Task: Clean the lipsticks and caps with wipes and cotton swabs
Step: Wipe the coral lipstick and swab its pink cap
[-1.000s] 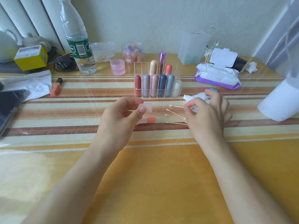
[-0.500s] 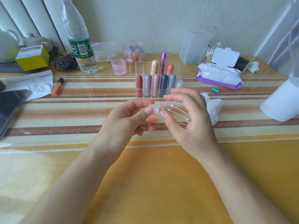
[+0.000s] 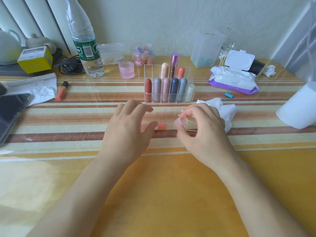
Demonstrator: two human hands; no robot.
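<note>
The near stretch of the table (image 3: 162, 194) is plain yellow. Past it, on the striped cloth, my left grip (image 3: 130, 127) hangs wide, fingers spread and relaxed, holding nothing. It covers most of the uncapped lipstick (image 3: 161, 126), which lies flat on the table; only its orange end shows beyond my thumb, and I cannot tell whether I touch it. My right grip (image 3: 203, 132) is narrow, thumb and fingertips pinching one translucent pink cap (image 3: 182, 121), its open mouth tilted up. It hides most of the cotton swabs (image 3: 190, 129) lying under it, so I cannot count them. One crumpled white wipe (image 3: 224, 110) lies just behind that grip.

Further back, mid-table, stands the clear organizer (image 3: 148, 69) with nine lipsticks upright: six in the front row, three behind. One blue binder clip (image 3: 228, 95) lies to its right, then the wipes pack (image 3: 234, 77), lid up. A paper roll (image 3: 301, 108) sits at the right edge, a phone (image 3: 10, 113) at the left edge. One orange tube (image 3: 61, 90) lies beside crumpled white paper (image 3: 37, 88).

Along the far edge are one water bottle (image 3: 85, 47), a pink cup (image 3: 126, 70), a jar of sponges (image 3: 142, 54), a yellow box (image 3: 35, 59) and a frosted box (image 3: 206, 48).
</note>
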